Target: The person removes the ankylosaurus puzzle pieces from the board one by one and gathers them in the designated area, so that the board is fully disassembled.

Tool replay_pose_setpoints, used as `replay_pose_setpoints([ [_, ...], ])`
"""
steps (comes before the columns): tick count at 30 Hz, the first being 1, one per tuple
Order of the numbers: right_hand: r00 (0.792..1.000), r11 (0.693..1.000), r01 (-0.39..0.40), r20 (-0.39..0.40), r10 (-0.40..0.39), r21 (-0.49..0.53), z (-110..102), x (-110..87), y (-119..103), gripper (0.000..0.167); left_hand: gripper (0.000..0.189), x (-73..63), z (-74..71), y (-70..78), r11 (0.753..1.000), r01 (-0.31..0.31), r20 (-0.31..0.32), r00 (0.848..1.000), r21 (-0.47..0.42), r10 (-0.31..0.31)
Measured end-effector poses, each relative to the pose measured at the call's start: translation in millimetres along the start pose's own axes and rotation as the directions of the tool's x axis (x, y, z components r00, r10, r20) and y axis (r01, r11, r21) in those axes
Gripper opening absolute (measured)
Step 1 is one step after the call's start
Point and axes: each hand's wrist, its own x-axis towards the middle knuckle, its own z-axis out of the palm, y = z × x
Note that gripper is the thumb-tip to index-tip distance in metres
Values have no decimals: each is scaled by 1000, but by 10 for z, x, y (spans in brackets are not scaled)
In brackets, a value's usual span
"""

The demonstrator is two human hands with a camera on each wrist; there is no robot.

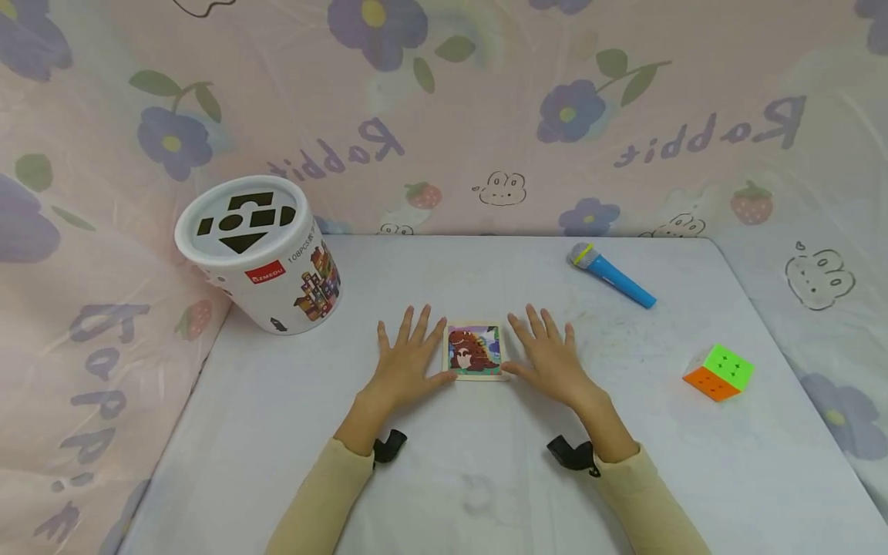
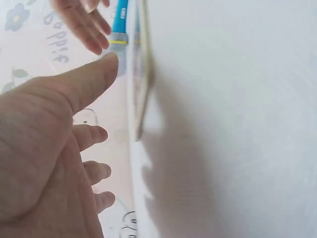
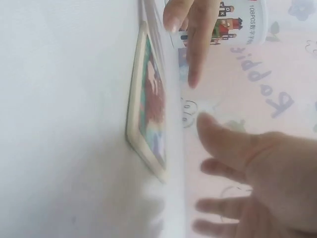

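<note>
A small square picture puzzle board (image 1: 475,351) with a brown cartoon dinosaur and a pale wooden rim lies flat on the white table. On its left side my left hand (image 1: 409,358) is spread, thumb tip right at the lower left corner. My right hand (image 1: 548,356) mirrors it on the right, fingers straight and apart, thumb by the lower right edge. Neither hand grips anything. From the right wrist view, the board (image 3: 151,106) shows its raised rim, and the right hand (image 3: 262,173) hovers beside it. The left wrist view catches the board edge-on past the left hand (image 2: 54,129).
A white bucket (image 1: 277,297) with shape cut-outs in its lid stands at the back left. The blue toy microphone (image 1: 617,279) lies at the back right. A green and orange puzzle cube (image 1: 718,373) sits near the right edge. Patterned cloth (image 1: 458,116) hangs behind the table.
</note>
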Motion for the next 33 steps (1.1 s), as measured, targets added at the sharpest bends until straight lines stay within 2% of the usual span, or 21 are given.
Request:
replay_pose_setpoints([
  [2,998,995,63,-32,-61,82,41,102,-3,63,89,43,34,-33,998,-19,28,999,-57,20],
  [5,993,965,120,-35,-115,233,112,274,-37,43,82,98,89,-83,991,-28,68,997,-134,37],
  [8,991,926,127,-8,-132,354,199,444,-101,34,79,134,153,-128,985,-31,94,994,-169,48],
  [10,990,911,123,10,-138,395,252,536,-150,33,79,149,196,-150,982,-34,102,993,-184,54],
  [13,990,916,115,29,-136,385,325,640,-212,35,81,164,252,-171,982,-31,106,993,-189,52],
  [19,996,938,54,42,-73,343,388,732,-275,34,87,176,315,-187,983,-9,103,994,-184,29],
  [27,996,947,-20,85,-8,322,404,792,-353,33,89,170,284,-200,983,16,124,992,-181,7],
  [33,993,957,-30,115,-4,289,398,790,-419,36,90,170,274,-215,983,26,135,991,-180,-2],
])
